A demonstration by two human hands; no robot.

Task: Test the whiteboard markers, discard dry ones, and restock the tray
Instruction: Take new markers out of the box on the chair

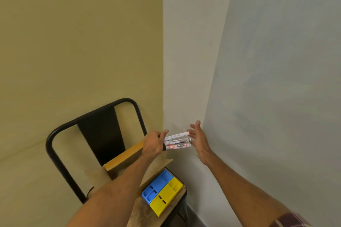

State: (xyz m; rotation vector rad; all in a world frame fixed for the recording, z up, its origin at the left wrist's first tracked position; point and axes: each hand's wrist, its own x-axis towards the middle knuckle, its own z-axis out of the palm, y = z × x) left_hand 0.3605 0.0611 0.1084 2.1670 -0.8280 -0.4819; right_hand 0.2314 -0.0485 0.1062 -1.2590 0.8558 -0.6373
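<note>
My left hand (154, 142) grips a bundle of three white whiteboard markers (177, 141), held sideways with their free ends pointing right. My right hand (200, 140) is open, fingers spread, its fingertips close to the markers' right ends; whether they touch is unclear. Both hands hover above a cardboard box. A blue tray (156, 184) and a yellow tray (168, 197) lie side by side on the chair seat below; no markers show in their slots.
A black metal chair (92, 134) stands in the corner, carrying an open cardboard box (121, 158) and the trays on its wooden seat. A yellowish wall is to the left, a pale whiteboard surface (276, 79) to the right.
</note>
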